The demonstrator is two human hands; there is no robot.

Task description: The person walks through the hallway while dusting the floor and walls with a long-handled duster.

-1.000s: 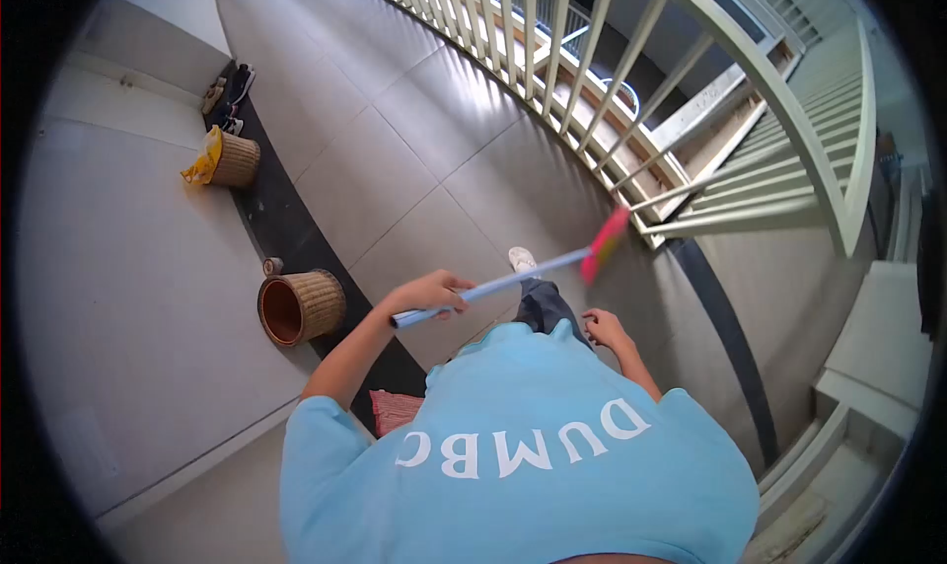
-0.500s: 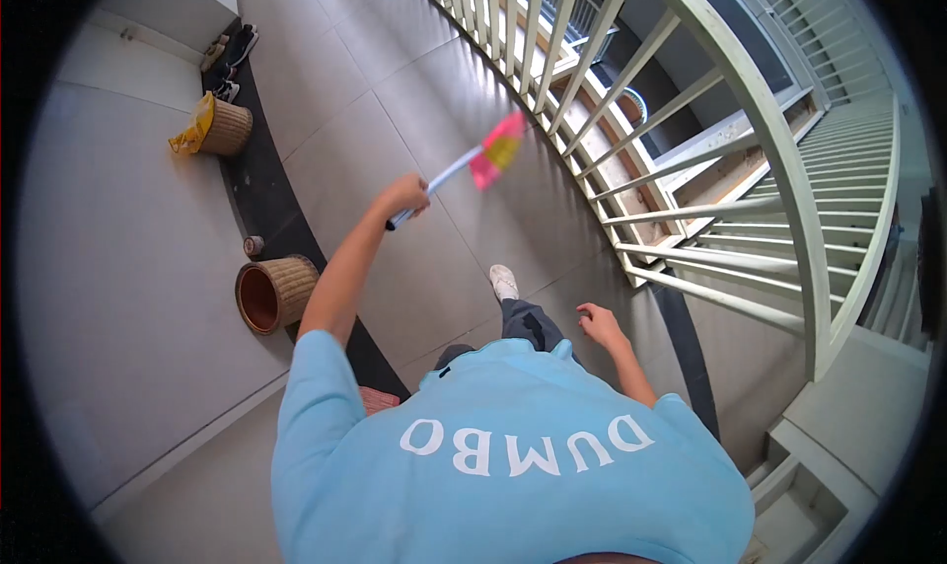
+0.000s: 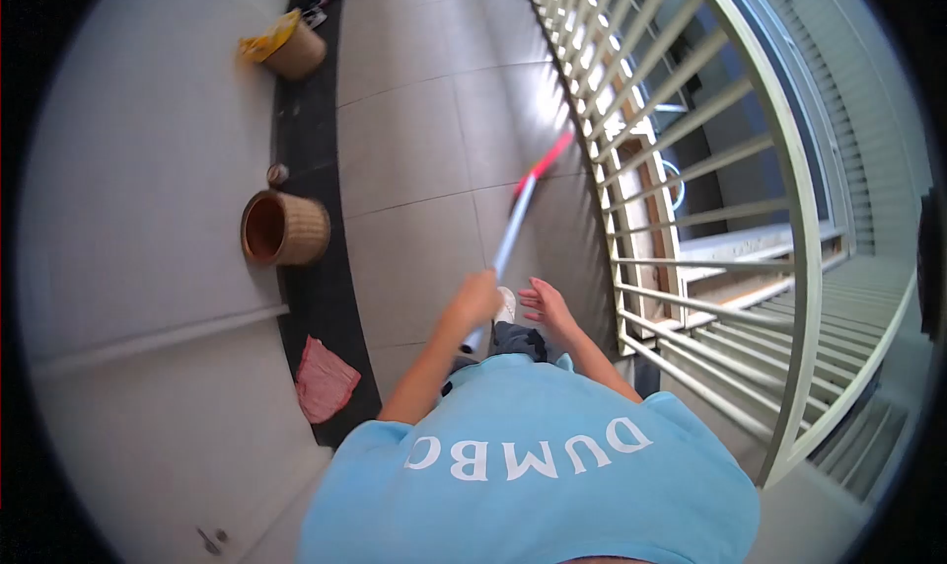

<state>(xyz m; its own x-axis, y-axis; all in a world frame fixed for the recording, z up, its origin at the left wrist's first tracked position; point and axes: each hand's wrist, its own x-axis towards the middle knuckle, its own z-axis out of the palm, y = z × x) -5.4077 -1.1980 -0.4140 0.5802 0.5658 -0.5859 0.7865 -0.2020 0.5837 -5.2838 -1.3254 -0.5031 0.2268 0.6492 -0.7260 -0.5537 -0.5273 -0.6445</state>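
Observation:
My left hand (image 3: pixel 478 296) is closed around the pale blue handle of a broom (image 3: pixel 514 230). Its narrow pink-red head points away from me over the tiled floor, close to the railing; motion blurs it, and I cannot tell whether it touches the floor. Just right of the handle, my right hand (image 3: pixel 545 303) is held with fingers apart and nothing in it. One white shoe (image 3: pixel 506 305) shows between my hands.
White railings (image 3: pixel 799 268) curve along the right. On the left, a dark floor border (image 3: pixel 308 135) carries a wicker basket (image 3: pixel 304 230), another basket with a yellow bag (image 3: pixel 296 53), a small round object (image 3: pixel 278 174), shoes and a pink cloth (image 3: pixel 326 378).
My left hand has brought the broom in from the left, closer to my body, and its head has turned. My right hand has moved inward toward the handle. The view has shifted.

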